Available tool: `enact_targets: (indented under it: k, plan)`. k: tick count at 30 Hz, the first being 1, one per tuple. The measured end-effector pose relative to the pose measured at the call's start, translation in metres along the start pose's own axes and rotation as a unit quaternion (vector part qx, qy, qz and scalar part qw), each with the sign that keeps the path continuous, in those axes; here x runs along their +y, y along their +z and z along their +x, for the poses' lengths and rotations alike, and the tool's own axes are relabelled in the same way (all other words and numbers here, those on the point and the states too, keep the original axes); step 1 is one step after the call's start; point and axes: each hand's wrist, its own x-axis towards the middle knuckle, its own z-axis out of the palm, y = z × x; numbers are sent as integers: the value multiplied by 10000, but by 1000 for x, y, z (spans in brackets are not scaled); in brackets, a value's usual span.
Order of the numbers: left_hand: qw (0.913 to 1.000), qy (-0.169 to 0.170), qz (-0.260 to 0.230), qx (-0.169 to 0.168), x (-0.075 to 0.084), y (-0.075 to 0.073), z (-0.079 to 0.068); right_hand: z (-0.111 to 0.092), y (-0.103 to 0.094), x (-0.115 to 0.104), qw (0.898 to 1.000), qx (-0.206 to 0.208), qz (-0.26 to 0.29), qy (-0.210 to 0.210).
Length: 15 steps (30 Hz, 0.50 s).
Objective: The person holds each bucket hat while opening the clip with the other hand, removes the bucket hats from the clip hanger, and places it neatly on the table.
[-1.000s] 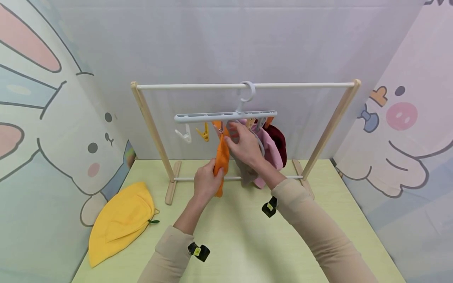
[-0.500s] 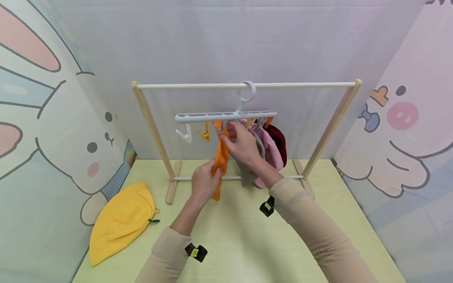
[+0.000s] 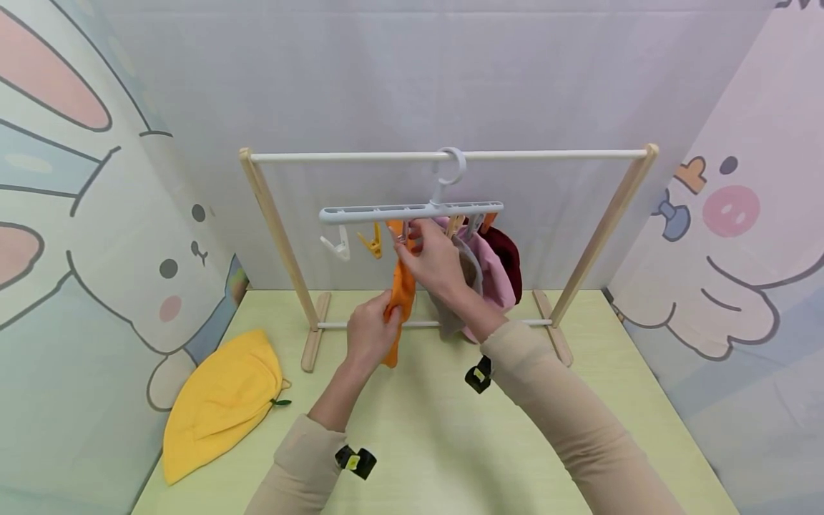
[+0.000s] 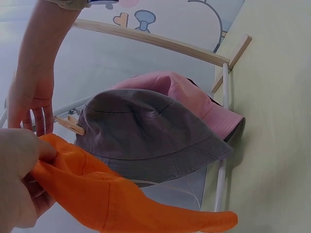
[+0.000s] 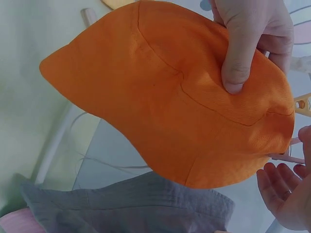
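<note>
An orange cap (image 3: 402, 282) hangs below the pale grey hanger (image 3: 386, 213), by a pink clothespin (image 5: 286, 157). My left hand (image 3: 372, 330) grips the cap; in the right wrist view its thumb (image 5: 236, 73) presses on the orange cloth. At the cap's upper edge is my right hand (image 3: 433, 257), its thumb and fingers on either side of the clothespin, seeming to pinch it; the contact is partly cut off in the right wrist view. A grey bucket hat (image 4: 146, 131) hangs just right of the cap, a beige clothespin (image 4: 71, 125) by it.
A pink hat (image 3: 494, 275) and a dark red hat (image 3: 508, 257) hang farther right. White (image 3: 336, 245) and yellow (image 3: 371, 242) clothespins hang left. The hanger hooks over the rack's white rod (image 3: 354, 157). A yellow hat (image 3: 222, 408) lies on the table (image 3: 425, 436) at left.
My right hand has shifted left and closed in on the pink clothespin, showing more of the grey hat. My left hand and the cap have dropped slightly leftward.
</note>
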Motion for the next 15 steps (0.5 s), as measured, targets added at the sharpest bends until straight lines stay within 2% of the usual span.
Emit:
enact_targets:
  k: [6, 15]
  plan:
    - [10000, 37, 5, -46, 1, -1, -2, 1, 0, -5, 9999, 32, -110, 23]
    - [9991, 310, 117, -263, 2, -1, -3, 1, 1, -12, 9998, 92, -114, 153]
